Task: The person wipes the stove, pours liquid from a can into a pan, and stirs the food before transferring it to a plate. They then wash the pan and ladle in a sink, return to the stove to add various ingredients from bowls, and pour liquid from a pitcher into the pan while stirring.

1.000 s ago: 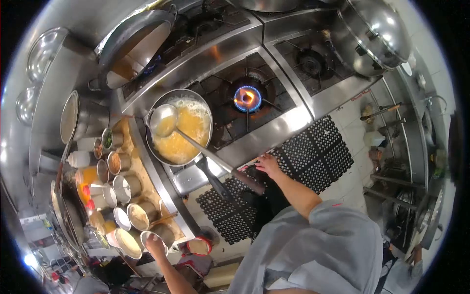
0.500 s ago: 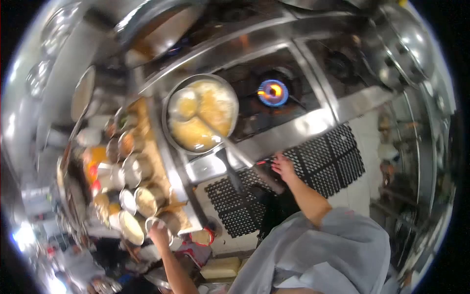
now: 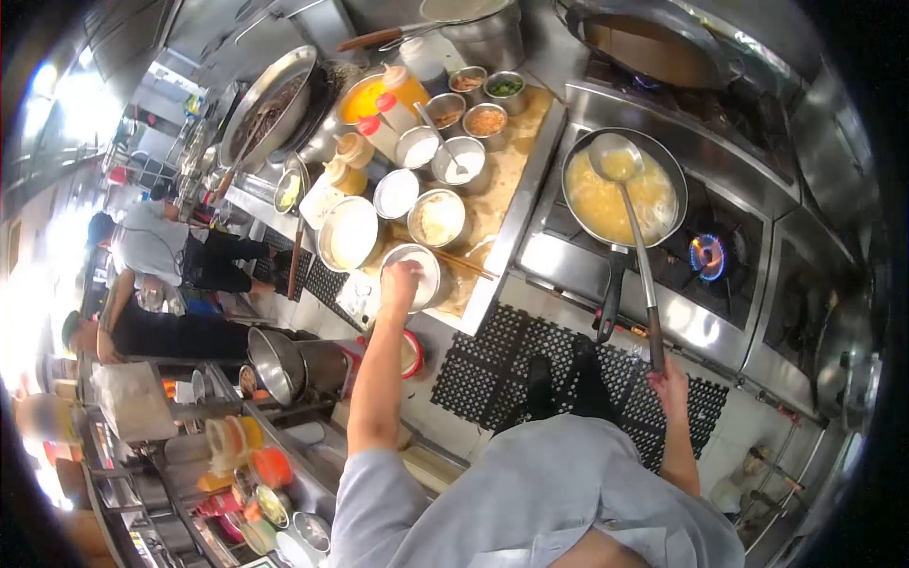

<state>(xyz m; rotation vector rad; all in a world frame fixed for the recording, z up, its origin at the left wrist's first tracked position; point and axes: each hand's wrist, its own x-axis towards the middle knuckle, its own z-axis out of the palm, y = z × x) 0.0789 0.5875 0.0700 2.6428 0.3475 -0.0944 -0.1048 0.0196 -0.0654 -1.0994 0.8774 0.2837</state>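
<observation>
My left hand (image 3: 402, 281) reaches down into a metal container of white powder (image 3: 424, 286). Its fingers are drawn together; whatever they pinch is hidden. With its fingers closed round the end of the handle, my right hand (image 3: 670, 386) holds a long ladle (image 3: 636, 225). The ladle's bowl rests in a frying pan (image 3: 613, 248) of yellow, bubbling liquid with pale strands. The pan sits on the stove, its black handle pointing toward me.
Right of the pan a burner (image 3: 706, 257) is lit. A wok (image 3: 653, 52) stands behind. Several containers, chopsticks (image 3: 459, 260) and squeeze bottles (image 3: 379, 135) crowd the side counter (image 3: 516, 180). Two people (image 3: 156, 241) are at the far left. A black mat (image 3: 473, 369) covers the floor.
The view has swung toward the side counter. My right hand, open and off the ladle before, now grips its handle. My left hand is now inside the container of powder.
</observation>
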